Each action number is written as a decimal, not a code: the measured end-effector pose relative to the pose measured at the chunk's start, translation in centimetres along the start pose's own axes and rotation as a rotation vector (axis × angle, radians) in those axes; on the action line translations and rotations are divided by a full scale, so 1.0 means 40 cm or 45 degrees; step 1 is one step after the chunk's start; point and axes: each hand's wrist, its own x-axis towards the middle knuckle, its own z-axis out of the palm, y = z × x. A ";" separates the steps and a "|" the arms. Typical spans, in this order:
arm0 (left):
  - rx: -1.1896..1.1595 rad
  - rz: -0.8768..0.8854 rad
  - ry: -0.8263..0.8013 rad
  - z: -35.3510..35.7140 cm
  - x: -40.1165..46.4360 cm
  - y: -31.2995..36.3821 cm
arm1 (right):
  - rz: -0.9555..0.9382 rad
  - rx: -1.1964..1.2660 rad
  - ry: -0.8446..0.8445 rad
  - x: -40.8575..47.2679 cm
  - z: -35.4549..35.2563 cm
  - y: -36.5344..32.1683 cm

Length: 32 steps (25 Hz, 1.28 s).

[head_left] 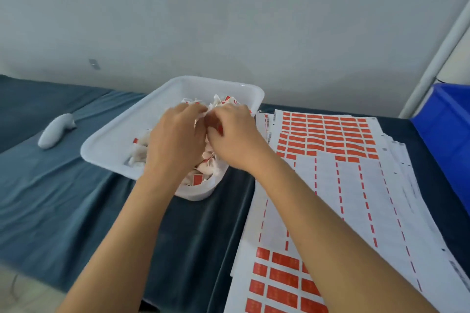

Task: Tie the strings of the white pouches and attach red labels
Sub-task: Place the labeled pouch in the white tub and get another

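Centrally in the frame, left hand [178,134] and right hand [234,132] meet fingertip to fingertip, each grip pinching a white pouch [203,115] above the white tray [106,145], label sheets [330,140] lying nearer the right hand.

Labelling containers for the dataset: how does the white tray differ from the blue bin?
The white tray is translucent white; the blue bin is solid blue. The white tray sits in the middle of the table under both hands and holds labelled white pouches; the blue bin stands at the right edge, cut off by the frame, its contents not visible. The white tray looks shallow; the blue bin's wall looks taller. Both look like plastic and rest on the dark cloth.
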 end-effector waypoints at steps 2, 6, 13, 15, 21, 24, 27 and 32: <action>0.038 0.003 -0.070 0.010 -0.017 -0.024 | 0.050 -0.082 -0.017 -0.003 0.019 0.011; 0.104 0.091 -0.029 0.012 -0.016 -0.010 | -0.036 0.097 0.197 -0.031 -0.018 0.036; -0.044 0.396 0.182 0.102 -0.033 0.197 | 0.014 -0.040 0.193 -0.144 -0.173 0.112; -0.261 0.411 -0.049 0.176 -0.063 0.269 | 0.200 -0.156 0.110 -0.197 -0.211 0.166; -0.737 0.114 -0.731 0.394 -0.232 0.405 | 0.714 -0.406 -0.330 -0.409 -0.240 0.312; -0.710 0.206 -0.743 0.433 -0.248 0.401 | 0.716 -0.250 -0.295 -0.447 -0.251 0.338; -0.704 0.193 -0.776 0.437 -0.248 0.388 | 0.764 -0.193 -0.251 -0.425 -0.319 0.360; -0.701 0.189 -0.816 0.440 -0.252 0.387 | 0.872 -0.575 0.575 -0.402 -0.592 0.458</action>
